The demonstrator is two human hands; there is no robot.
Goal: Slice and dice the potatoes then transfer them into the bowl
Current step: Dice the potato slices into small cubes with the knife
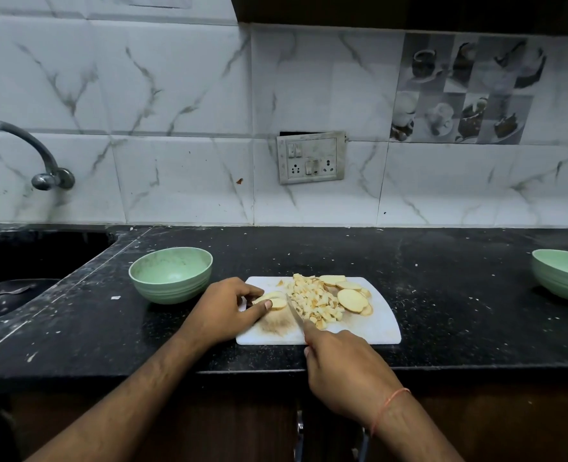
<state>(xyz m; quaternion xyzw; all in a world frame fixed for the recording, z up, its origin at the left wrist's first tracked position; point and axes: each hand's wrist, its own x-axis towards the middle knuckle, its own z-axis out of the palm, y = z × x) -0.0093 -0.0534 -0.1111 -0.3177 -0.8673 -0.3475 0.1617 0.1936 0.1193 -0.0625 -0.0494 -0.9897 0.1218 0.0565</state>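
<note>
Just one view here, a wide-angle cam on the person's head, looking forward and down over a black counter (442,295). It sits close above the work: both forearms run in from the bottom edge and the white cutting board (369,328) lands just below centre. The lens faces the tiled wall (176,128) square on, which fills the whole upper half, with a switch panel (311,157) near the middle. Wide enough to catch a tap (26,151) at the left edge and a green bowl (562,275) cut off at the right edge. Straight lines bow toward the corners.
</note>
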